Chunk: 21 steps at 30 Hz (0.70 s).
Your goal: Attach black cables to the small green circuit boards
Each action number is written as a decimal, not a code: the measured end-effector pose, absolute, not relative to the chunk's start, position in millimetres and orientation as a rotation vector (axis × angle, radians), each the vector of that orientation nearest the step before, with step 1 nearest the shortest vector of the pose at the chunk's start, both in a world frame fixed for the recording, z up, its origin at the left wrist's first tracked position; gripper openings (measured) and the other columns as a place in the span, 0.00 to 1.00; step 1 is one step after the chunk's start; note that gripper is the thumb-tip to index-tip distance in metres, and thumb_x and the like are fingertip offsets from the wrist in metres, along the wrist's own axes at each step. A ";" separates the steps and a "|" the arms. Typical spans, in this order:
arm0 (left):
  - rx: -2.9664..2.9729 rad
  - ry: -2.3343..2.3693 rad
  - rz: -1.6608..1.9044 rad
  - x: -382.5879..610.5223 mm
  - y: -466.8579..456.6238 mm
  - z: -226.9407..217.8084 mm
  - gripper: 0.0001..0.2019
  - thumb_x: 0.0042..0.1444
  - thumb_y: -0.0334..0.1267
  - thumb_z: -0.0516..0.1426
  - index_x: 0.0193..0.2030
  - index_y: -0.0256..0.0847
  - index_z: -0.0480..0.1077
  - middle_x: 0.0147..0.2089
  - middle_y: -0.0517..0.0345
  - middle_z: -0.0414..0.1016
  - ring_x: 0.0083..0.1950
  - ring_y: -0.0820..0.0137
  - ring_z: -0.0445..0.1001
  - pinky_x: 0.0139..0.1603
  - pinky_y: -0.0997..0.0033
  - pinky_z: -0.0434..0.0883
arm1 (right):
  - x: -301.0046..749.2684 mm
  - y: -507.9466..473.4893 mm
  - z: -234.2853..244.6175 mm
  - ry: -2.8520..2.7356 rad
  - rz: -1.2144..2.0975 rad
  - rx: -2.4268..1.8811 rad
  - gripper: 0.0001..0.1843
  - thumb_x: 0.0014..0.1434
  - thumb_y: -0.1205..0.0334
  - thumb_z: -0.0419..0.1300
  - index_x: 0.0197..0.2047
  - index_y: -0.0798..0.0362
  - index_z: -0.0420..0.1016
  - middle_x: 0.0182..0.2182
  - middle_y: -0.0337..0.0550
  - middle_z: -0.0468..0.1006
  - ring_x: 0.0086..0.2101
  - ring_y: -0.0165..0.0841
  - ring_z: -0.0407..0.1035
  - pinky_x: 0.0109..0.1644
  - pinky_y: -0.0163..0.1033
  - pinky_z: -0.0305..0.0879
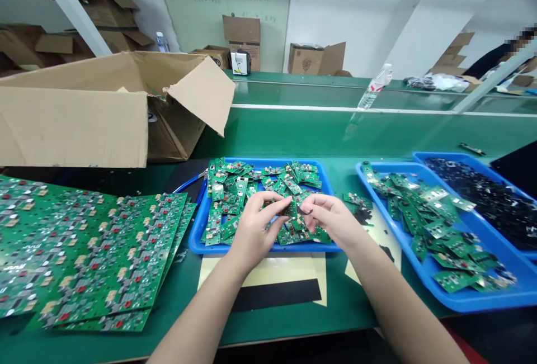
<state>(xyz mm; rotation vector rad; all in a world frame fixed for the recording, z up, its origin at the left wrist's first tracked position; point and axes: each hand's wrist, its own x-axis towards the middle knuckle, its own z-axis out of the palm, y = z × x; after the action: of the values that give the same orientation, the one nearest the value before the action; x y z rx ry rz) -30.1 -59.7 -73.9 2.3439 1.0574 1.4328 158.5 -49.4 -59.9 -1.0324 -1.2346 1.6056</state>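
Both my hands meet over a blue tray heaped with several small green circuit boards. My left hand pinches one small green board between thumb and fingers. My right hand is closed at the same board's right side, fingertips pressed on a small dark part. The board is held just above the pile in the tray.
A stack of large green circuit board panels lies at the left. An open cardboard box stands behind it. A second blue tray of green boards and a third tray of black parts sit at the right. A plastic bottle stands on the conveyor.
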 end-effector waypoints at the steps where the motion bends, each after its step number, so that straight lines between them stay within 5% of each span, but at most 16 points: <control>1: 2.374 1.074 1.443 -30.2 -59.3 -73.5 0.15 0.60 0.30 0.57 0.53 0.45 0.71 0.44 0.51 0.72 0.46 0.65 0.72 0.46 0.61 0.73 | 159.1 -49.6 -58.5 -1.235 1.615 -1.044 0.18 0.47 0.49 0.68 0.24 0.55 0.71 0.16 0.35 0.72 0.17 0.25 0.65 0.20 0.31 0.64; 14: 2.365 1.089 1.445 -29.1 -62.0 -69.8 0.16 0.59 0.29 0.57 0.53 0.45 0.71 0.44 0.51 0.71 0.46 0.65 0.72 0.46 0.65 0.72 | 156.4 -52.3 -54.8 -1.155 1.869 -0.924 0.13 0.46 0.58 0.68 0.23 0.55 0.69 0.17 0.34 0.71 0.17 0.24 0.65 0.22 0.30 0.64; 21: 2.119 0.939 1.336 -27.3 -64.1 -65.5 0.16 0.57 0.30 0.59 0.52 0.45 0.73 0.42 0.54 0.72 0.43 0.68 0.72 0.44 0.69 0.72 | 151.5 -53.0 -57.2 -1.155 1.977 -0.837 0.15 0.45 0.56 0.65 0.20 0.54 0.63 0.14 0.35 0.69 0.14 0.25 0.62 0.20 0.31 0.60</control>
<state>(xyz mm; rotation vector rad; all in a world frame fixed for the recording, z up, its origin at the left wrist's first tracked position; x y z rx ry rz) -27.3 -64.1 -65.5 2.1194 0.9391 1.3364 151.5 -53.0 -57.2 -0.8365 -1.1554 1.9774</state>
